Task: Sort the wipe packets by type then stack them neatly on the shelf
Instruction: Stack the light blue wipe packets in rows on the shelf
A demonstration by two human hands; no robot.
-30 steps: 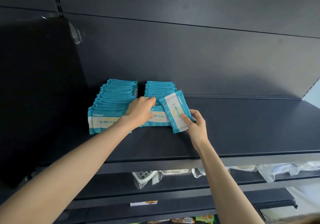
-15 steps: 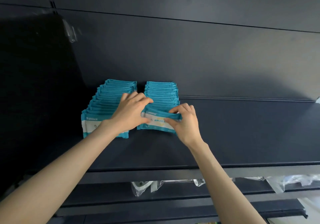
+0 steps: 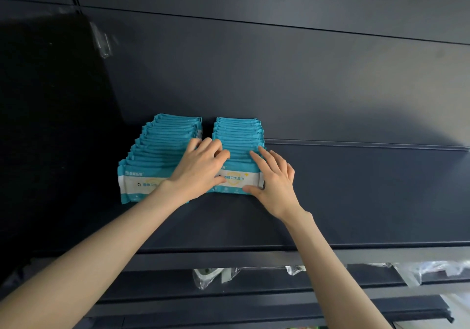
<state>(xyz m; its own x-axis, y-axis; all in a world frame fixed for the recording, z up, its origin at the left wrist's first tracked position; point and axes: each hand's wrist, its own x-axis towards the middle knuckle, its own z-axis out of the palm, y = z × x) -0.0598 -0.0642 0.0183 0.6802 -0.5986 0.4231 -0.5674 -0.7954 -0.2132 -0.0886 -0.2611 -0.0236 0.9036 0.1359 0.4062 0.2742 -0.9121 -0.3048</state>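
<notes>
Two rows of teal-and-white wipe packets stand on the dark shelf [image 3: 356, 201], leaning back toward the rear wall. The left row [image 3: 162, 145] and the right row [image 3: 237, 131] sit side by side with a narrow gap. The front packet of the right row [image 3: 237, 180] shows its white label. My left hand [image 3: 201, 169] rests with bent fingers across the gap, touching the front of both rows. My right hand [image 3: 276, 178] lies with straight fingers along the right end of the right row, thumb at the front packet's lower edge.
The shelf's dark back panel rises behind the rows. A dark side panel [image 3: 50, 125] stands close to the left row. Lower shelves hold clear plastic-wrapped goods [image 3: 211, 276]. The shelf surface stretches bare to the right of the packets.
One second ago my right hand held a packet tilted at the right row's front. That packet now stands at the front of the row, and both hands have flattened against the rows.
</notes>
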